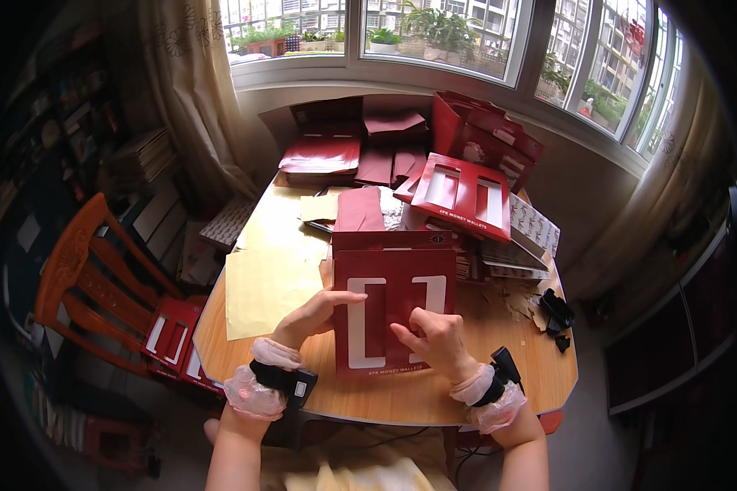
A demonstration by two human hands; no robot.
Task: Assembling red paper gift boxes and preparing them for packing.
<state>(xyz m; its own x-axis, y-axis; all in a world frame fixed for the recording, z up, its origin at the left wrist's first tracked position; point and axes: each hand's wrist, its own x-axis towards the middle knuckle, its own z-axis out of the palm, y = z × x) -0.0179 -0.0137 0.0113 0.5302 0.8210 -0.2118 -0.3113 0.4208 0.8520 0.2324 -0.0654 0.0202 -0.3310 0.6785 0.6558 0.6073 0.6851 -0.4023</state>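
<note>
A flat red cardboard box [396, 311] with two white bracket-shaped areas on its front stands in front of me at the table's near side. My left hand [313, 315] grips its left edge, thumb over the front and the other fingers mostly hidden behind. Against the lower right of the front rests my right hand [438, 342], fingers curled and closed. Whether those fingers pinch anything cannot be made out. A dark red flap [393, 239] shows along the box's top edge. Just behind it lie dull red card pieces [359, 209].
Yellow paper sheets [274, 282] cover the table's left part. Red boxes [463, 196] and folded card stacks [323, 154] pile up at the back. Black scraps [557, 313] lie at the right edge. A wooden chair [106, 278] on the left holds more red boxes [170, 331].
</note>
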